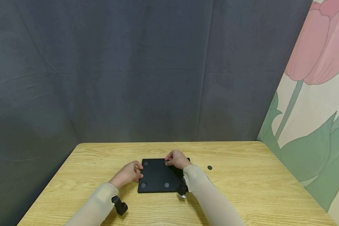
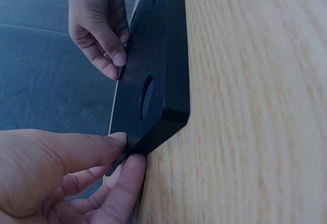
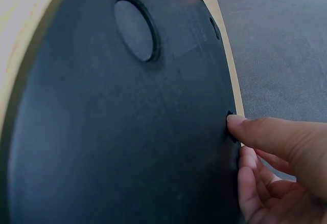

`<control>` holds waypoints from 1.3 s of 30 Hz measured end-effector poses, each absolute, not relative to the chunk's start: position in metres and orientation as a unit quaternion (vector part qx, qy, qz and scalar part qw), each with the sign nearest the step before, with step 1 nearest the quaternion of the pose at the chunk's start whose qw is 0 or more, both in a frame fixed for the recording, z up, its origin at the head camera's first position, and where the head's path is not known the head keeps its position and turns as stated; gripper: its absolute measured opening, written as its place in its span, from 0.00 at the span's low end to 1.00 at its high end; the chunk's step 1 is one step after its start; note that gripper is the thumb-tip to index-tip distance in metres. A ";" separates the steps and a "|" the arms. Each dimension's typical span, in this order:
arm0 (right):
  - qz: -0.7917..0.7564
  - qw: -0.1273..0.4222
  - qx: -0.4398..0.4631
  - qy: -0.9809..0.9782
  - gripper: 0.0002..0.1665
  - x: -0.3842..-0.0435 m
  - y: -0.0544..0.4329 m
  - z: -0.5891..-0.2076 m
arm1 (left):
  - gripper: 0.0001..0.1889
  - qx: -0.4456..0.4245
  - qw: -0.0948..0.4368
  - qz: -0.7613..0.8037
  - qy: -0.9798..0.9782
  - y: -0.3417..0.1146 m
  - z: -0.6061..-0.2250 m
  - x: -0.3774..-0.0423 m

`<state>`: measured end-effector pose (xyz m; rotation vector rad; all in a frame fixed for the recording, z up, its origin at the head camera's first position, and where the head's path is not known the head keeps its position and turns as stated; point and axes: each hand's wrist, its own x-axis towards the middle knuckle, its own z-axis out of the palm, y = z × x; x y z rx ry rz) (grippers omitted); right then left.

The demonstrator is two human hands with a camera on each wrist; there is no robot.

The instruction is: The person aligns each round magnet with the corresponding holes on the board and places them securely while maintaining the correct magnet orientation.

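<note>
A flat black rectangular board point(image 1: 155, 175) with round recesses lies on the wooden table. Its left edge is held by my left hand point(image 1: 129, 172), the thumb on the upper face and the fingers against the side. At the far edge, my right hand point(image 1: 177, 159) pinches a small dark round disc point(image 2: 120, 72) at one of the recesses, with the thumb on it. Grey-black round faces show at the far-left spot point(image 1: 146, 163), the near-left spot point(image 1: 143, 185) and the near-middle spot point(image 1: 166, 185). The right forearm hides the board's right part.
One loose dark disc point(image 1: 210, 167) lies on the table point(image 1: 243, 188) to the right of the board. A grey curtain point(image 1: 144, 78) hangs behind the table, and a tulip-printed cloth point(image 1: 308, 125) is on the right.
</note>
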<state>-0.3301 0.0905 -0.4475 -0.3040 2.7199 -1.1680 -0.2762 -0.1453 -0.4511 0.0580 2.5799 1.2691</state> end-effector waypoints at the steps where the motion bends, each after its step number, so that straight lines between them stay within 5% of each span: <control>1: -0.391 0.083 -0.101 0.911 0.07 -0.330 0.090 -0.447 | 0.12 0.020 0.132 0.437 0.890 -0.145 -0.451 -0.276; 39: -0.405 0.091 -0.098 0.905 0.07 -0.331 0.091 -0.447 | 0.13 0.030 0.134 0.452 0.882 -0.147 -0.454 -0.279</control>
